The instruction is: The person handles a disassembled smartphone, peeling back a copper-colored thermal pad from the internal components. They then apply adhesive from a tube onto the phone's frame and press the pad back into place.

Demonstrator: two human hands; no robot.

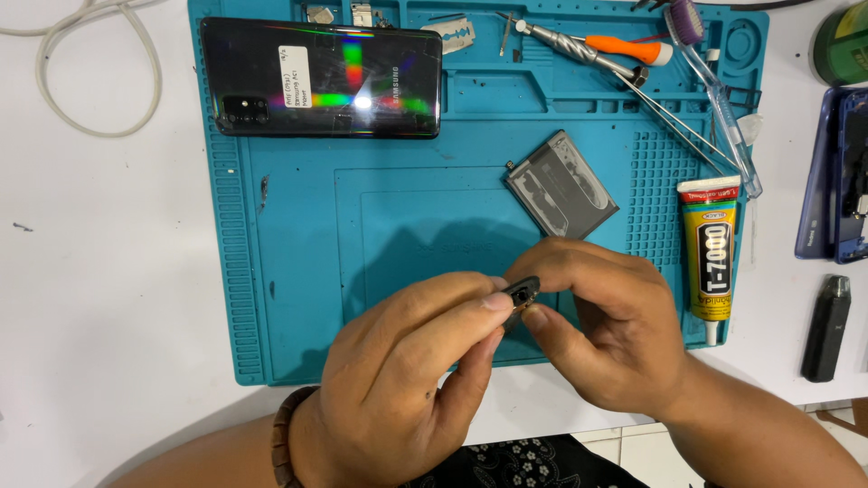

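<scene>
Together, left hand (398, 380) and right hand (606, 325) pinch 1 small dark part (522, 294), its long axis tilted up-right.

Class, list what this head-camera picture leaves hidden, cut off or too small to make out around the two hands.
- Small dark part: mostly covered by the fingertips of the left hand and right hand; its kind is unclear.
- Blue device: cut by the right edge.
- Green container: cut by the top-right corner.
- White cable: runs off the top edge.
</scene>
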